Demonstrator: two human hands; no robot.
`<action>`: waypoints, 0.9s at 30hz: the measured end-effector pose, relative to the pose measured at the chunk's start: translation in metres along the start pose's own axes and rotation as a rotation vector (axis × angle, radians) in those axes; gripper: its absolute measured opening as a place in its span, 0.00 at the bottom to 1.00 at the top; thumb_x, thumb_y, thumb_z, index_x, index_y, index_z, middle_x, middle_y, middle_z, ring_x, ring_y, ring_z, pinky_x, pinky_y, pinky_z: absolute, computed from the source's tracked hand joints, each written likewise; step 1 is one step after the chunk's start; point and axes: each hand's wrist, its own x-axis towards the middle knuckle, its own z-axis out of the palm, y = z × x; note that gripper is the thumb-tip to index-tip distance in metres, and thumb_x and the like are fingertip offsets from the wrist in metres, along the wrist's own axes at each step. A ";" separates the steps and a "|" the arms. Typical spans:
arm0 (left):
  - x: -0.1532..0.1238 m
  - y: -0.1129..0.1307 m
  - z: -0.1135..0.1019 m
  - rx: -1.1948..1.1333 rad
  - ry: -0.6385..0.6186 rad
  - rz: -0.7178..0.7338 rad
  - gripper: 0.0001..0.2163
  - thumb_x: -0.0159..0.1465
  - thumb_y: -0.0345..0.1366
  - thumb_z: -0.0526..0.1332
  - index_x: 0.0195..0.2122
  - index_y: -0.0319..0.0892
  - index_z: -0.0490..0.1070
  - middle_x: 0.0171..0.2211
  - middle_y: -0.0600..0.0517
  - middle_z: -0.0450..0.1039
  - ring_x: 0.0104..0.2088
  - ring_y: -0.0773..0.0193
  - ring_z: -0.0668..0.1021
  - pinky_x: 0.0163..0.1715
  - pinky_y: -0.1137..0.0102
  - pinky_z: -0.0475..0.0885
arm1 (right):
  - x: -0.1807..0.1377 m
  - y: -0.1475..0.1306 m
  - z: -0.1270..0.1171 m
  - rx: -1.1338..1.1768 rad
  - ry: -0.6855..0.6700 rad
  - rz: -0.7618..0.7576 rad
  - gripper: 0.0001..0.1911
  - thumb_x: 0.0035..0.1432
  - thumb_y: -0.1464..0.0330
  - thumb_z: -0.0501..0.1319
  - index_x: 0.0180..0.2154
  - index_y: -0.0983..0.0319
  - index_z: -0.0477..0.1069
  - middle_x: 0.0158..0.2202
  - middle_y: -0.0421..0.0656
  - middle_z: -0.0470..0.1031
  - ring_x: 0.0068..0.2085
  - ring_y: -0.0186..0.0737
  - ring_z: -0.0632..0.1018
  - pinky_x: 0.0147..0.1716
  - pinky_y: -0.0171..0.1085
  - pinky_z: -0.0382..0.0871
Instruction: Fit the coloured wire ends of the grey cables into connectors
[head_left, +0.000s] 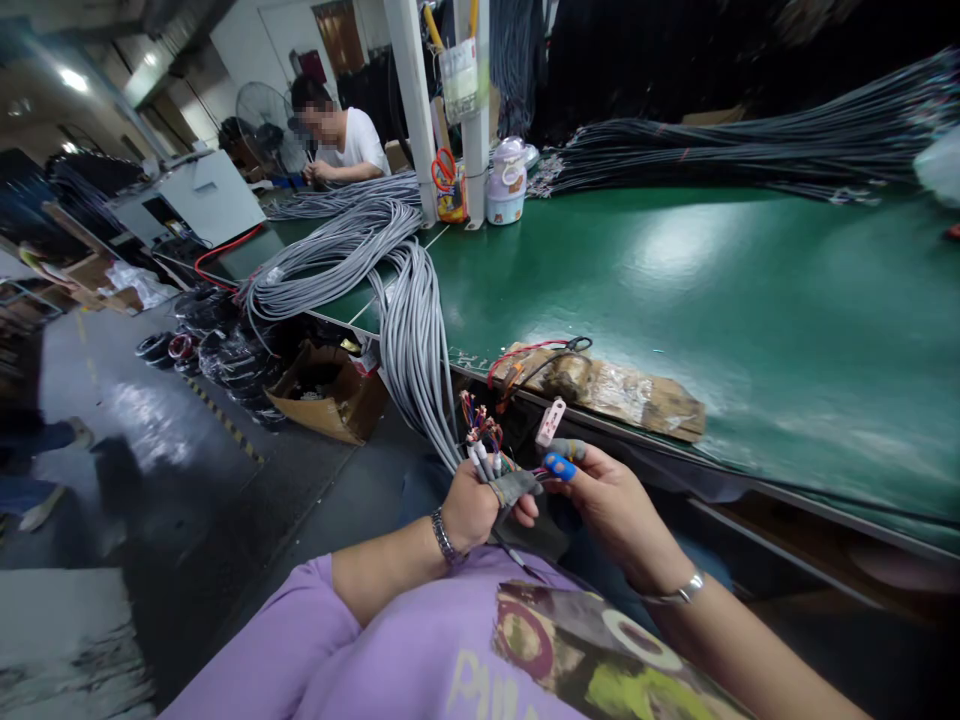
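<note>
My left hand (476,500) is closed around the ends of a bundle of grey cables (420,350), which hangs down from the bench edge. Thin coloured wires (481,425) with bare copper tips fan out above that fist. Grey wrapping covers the left thumb. Close on its right, my right hand (611,500) pinches a few thin coloured wires (541,474) between thumb and finger. Its thumb wears a blue finger cover (559,466), and grey wrapping is on a finger. A small pink object (551,422) stands just above these fingertips; its kind is unclear.
On the green bench (720,290) a taped wooden block (630,395) lies along the front edge, with red and black leads. Coiled grey cables (322,260) and black cable bundles (675,150) rest farther back. A lilac bottle (508,180) stands by a post. Beyond sits a co-worker (360,140).
</note>
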 end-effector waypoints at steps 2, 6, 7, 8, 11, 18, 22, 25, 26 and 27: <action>0.000 0.001 0.001 -0.024 0.040 0.003 0.20 0.48 0.50 0.69 0.25 0.34 0.72 0.18 0.51 0.71 0.15 0.69 0.72 0.17 0.74 0.68 | 0.000 0.003 -0.003 0.073 0.035 0.042 0.17 0.39 0.60 0.74 0.31 0.60 0.76 0.27 0.39 0.73 0.26 0.32 0.70 0.26 0.33 0.67; 0.000 0.000 0.003 -0.036 0.083 0.011 0.21 0.46 0.51 0.70 0.24 0.35 0.71 0.18 0.51 0.71 0.16 0.69 0.71 0.17 0.74 0.69 | -0.006 0.002 -0.004 0.117 -0.035 0.146 0.21 0.42 0.52 0.71 0.29 0.62 0.74 0.26 0.42 0.72 0.25 0.33 0.70 0.25 0.35 0.68; 0.000 -0.001 0.002 -0.022 0.077 0.014 0.21 0.47 0.52 0.69 0.24 0.35 0.70 0.18 0.51 0.71 0.16 0.69 0.71 0.17 0.74 0.68 | -0.007 0.000 -0.002 0.085 -0.072 0.142 0.21 0.43 0.51 0.70 0.29 0.62 0.74 0.25 0.42 0.72 0.25 0.34 0.70 0.24 0.35 0.67; 0.000 -0.002 0.002 -0.003 0.063 0.014 0.21 0.47 0.52 0.69 0.23 0.36 0.70 0.18 0.50 0.72 0.16 0.69 0.71 0.18 0.74 0.68 | -0.009 -0.003 0.001 0.042 -0.113 0.123 0.20 0.44 0.52 0.69 0.29 0.62 0.73 0.24 0.42 0.71 0.24 0.34 0.70 0.23 0.34 0.67; 0.001 -0.003 -0.001 0.084 -0.023 -0.013 0.21 0.48 0.52 0.68 0.23 0.36 0.70 0.19 0.50 0.72 0.17 0.68 0.73 0.20 0.73 0.70 | -0.011 -0.012 0.010 -0.081 -0.238 0.053 0.17 0.45 0.55 0.71 0.25 0.61 0.70 0.18 0.39 0.70 0.20 0.34 0.69 0.22 0.35 0.65; 0.002 -0.002 -0.006 0.117 -0.143 -0.069 0.20 0.47 0.50 0.70 0.21 0.35 0.71 0.18 0.49 0.72 0.18 0.67 0.74 0.21 0.72 0.71 | -0.006 -0.010 0.014 -0.171 -0.320 -0.004 0.17 0.49 0.54 0.67 0.25 0.59 0.67 0.16 0.38 0.69 0.19 0.36 0.70 0.21 0.36 0.62; 0.005 -0.005 -0.002 -0.039 0.037 -0.010 0.20 0.48 0.50 0.69 0.22 0.35 0.70 0.17 0.49 0.72 0.16 0.67 0.73 0.18 0.73 0.69 | -0.005 -0.005 0.009 -0.205 -0.162 -0.093 0.18 0.47 0.53 0.68 0.25 0.60 0.69 0.18 0.38 0.67 0.20 0.32 0.65 0.21 0.35 0.59; 0.006 -0.006 0.001 -0.079 0.087 -0.003 0.20 0.48 0.49 0.70 0.21 0.35 0.69 0.17 0.49 0.72 0.15 0.68 0.72 0.17 0.74 0.68 | -0.004 -0.004 0.006 -0.221 -0.142 -0.077 0.19 0.48 0.53 0.68 0.25 0.61 0.69 0.20 0.38 0.67 0.22 0.32 0.65 0.23 0.35 0.59; 0.007 -0.006 0.001 -0.073 0.081 0.003 0.20 0.48 0.49 0.70 0.20 0.35 0.69 0.16 0.49 0.72 0.15 0.68 0.72 0.17 0.74 0.68 | -0.004 -0.005 0.007 -0.222 -0.152 -0.071 0.19 0.49 0.52 0.67 0.25 0.61 0.69 0.20 0.39 0.68 0.23 0.32 0.65 0.23 0.35 0.59; 0.007 -0.007 0.000 -0.059 0.068 0.008 0.19 0.49 0.49 0.69 0.20 0.35 0.69 0.17 0.49 0.72 0.15 0.69 0.72 0.17 0.75 0.68 | -0.004 -0.007 0.007 -0.222 -0.169 -0.066 0.19 0.49 0.52 0.66 0.26 0.61 0.69 0.20 0.39 0.68 0.23 0.33 0.66 0.24 0.35 0.60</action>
